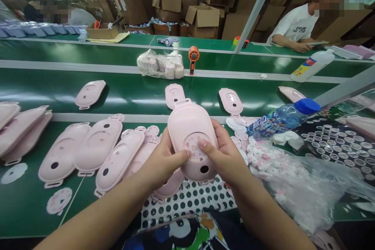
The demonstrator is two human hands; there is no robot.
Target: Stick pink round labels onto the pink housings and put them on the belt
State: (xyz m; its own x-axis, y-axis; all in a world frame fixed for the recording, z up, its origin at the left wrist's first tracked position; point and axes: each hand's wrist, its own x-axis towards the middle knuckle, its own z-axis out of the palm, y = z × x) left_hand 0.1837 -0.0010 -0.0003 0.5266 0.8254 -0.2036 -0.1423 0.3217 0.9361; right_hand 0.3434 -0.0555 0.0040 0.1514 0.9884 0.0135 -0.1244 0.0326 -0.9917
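A pink oval plastic cover with a round recess and a black dot is held up in front of me. My left hand grips its left edge, thumb on the recess. On the other side my right hand wraps the right edge, its thumb pressing the round patterned sticker in the recess. Below the cover lies a white sheet of black dots. Several similar pink covers lie overlapping to the left of my hands. Loose round stickers rest on the green table.
A clear bag of small character pieces, a blue-capped bottle and a black sheet of rings lie at the right. More covers sit on the green belt. Beyond are an orange handheld fan, a bagged bundle and a seated person.
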